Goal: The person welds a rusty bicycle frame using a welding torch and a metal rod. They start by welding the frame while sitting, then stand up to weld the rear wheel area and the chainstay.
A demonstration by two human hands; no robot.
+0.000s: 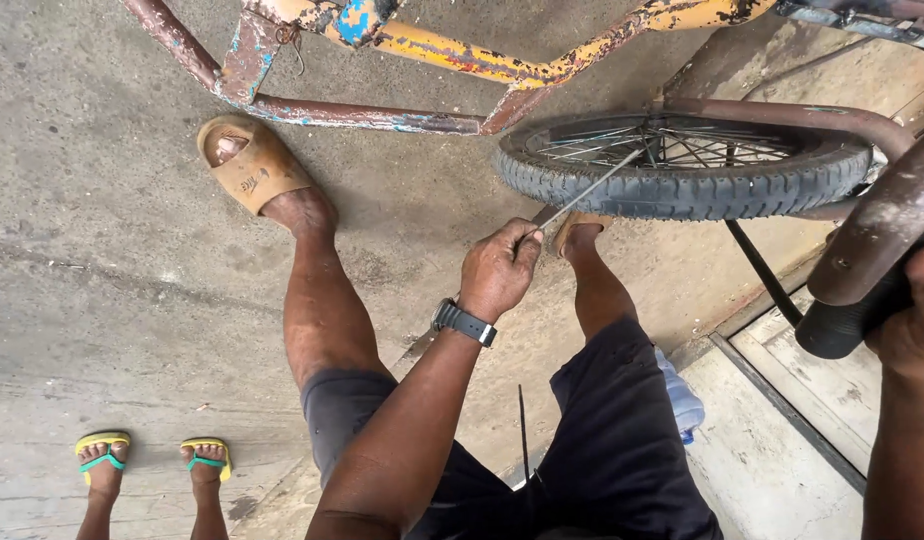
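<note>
The thin metal rod, probably a spoke or slim tool, looks stiff, light and likely slick, best gripped near its lower end; it slants up from the left hand into the spokes of the bicycle wheel, which lies nearly flat above the concrete floor. The left fingers are curled tight around the rod, wrist bent, forearm reaching forward between the knees. The right hand wraps a black rubber grip on a rusty tube, fingers closed.

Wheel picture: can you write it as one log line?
left hand: grips thin rod at wheel | right hand: on black handlebar grip
</note>
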